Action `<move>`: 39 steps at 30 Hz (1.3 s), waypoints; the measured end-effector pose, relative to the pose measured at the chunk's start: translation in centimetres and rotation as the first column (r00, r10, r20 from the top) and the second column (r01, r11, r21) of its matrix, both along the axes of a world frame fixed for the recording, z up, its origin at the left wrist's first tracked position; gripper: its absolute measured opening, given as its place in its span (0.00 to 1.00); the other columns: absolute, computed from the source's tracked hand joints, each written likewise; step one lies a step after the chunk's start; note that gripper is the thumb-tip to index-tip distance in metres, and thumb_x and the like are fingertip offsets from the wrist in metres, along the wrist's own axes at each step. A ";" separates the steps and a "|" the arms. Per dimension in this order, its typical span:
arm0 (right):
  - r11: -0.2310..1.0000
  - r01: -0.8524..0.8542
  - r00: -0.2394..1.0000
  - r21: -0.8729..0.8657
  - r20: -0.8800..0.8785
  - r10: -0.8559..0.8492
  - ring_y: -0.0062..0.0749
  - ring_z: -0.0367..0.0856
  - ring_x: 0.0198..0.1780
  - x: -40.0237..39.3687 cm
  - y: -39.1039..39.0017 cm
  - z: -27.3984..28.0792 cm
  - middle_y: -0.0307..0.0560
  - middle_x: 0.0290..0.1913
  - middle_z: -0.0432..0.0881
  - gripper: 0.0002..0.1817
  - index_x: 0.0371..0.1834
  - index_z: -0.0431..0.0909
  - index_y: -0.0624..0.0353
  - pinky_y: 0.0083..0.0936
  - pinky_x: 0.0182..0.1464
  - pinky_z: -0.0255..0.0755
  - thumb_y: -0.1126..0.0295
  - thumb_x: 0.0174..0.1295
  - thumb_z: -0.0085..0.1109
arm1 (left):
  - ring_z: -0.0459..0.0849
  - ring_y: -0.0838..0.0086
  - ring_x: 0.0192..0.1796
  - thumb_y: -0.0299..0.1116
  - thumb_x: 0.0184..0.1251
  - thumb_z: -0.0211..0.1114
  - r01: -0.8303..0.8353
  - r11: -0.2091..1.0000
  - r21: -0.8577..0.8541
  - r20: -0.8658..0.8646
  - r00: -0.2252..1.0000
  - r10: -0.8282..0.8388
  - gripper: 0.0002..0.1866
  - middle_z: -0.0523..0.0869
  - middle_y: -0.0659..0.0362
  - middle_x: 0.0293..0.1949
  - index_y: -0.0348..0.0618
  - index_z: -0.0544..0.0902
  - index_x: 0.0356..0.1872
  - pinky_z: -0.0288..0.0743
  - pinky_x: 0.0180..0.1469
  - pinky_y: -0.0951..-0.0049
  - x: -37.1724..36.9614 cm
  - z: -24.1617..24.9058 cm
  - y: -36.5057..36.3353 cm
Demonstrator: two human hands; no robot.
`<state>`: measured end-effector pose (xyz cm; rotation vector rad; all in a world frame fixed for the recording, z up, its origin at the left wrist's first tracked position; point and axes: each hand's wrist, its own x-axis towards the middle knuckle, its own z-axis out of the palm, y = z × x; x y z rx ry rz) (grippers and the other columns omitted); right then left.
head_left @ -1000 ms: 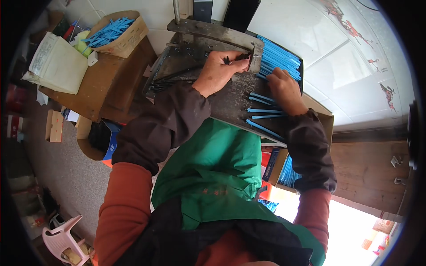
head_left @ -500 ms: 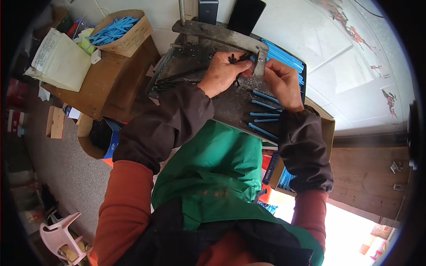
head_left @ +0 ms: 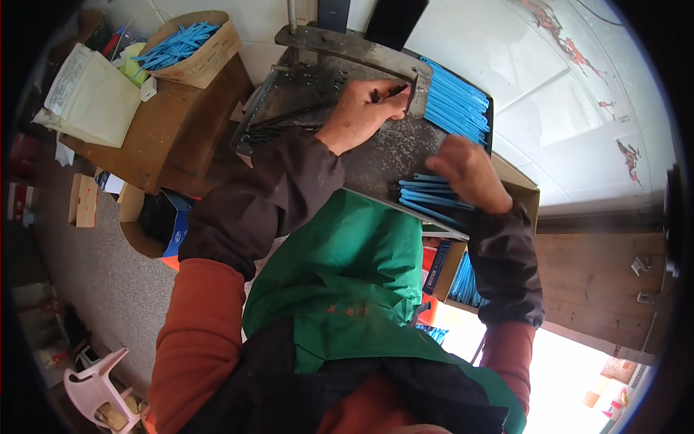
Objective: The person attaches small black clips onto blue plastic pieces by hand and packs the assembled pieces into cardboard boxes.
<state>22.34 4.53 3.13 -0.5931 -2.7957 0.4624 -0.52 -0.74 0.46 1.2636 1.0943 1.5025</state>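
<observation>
My left hand [head_left: 361, 112] is closed around small black pieces [head_left: 388, 92], beside the downturned end of a metal arm [head_left: 354, 50] over the dark work tray [head_left: 390, 148]. My right hand [head_left: 470, 172] is over the tray's right part, just above a loose group of blue sticks [head_left: 430, 195]; its fingers are curled and blurred, and whether they hold anything is hidden. Behind it, a dense row of blue sticks [head_left: 455, 101] lies along the tray's far right side. Thin black strips [head_left: 278, 132] lie at the tray's left.
A cardboard box of blue sticks [head_left: 199, 61] stands on a brown cabinet [head_left: 130, 155] at the left. Two dark upright devices, one of them [head_left: 396, 22], stand behind the tray. Below the tray at right is another box with blue sticks [head_left: 466, 282]. A pink chair [head_left: 97, 387] stands lower left.
My right hand has moved away from the metal arm's end, down toward the loose blue sticks, which now lie closer together. My left hand stays near the metal arm. The view has shifted slightly.
</observation>
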 end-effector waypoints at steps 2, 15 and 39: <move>0.974 0.094 0.995 0.206 -0.061 -0.083 0.46 0.74 0.40 -0.6 1.4 -0.5 0.48 0.33 0.75 0.06 0.31 0.79 0.61 0.37 0.41 0.70 0.71 0.52 0.62 | 0.80 0.81 0.36 0.32 0.66 0.62 0.009 0.999 0.044 0.072 0.997 -0.012 0.12 0.83 0.61 0.31 0.31 0.82 0.42 0.74 0.42 0.80 0.2 0.0 -0.1; 0.845 0.181 0.822 -0.503 -0.394 -0.411 0.19 0.69 0.24 -4.3 0.2 1.2 0.39 0.24 0.76 0.08 0.35 0.80 0.65 0.20 0.26 0.63 0.70 0.60 0.58 | 0.81 0.81 0.39 0.25 0.65 0.60 -0.046 0.998 0.046 0.220 0.975 0.034 0.08 0.84 0.61 0.35 0.31 0.82 0.42 0.76 0.45 0.79 0.3 0.4 0.2; 0.801 0.206 0.879 -0.562 -0.253 -0.404 0.21 0.75 0.29 -3.0 1.5 2.4 0.42 0.25 0.78 0.05 0.31 0.82 0.65 0.20 0.34 0.68 0.75 0.55 0.63 | 0.80 0.82 0.35 0.25 0.63 0.63 -0.084 0.994 0.063 0.161 0.984 0.073 0.07 0.84 0.63 0.30 0.32 0.84 0.37 0.75 0.41 0.78 0.6 0.2 -0.1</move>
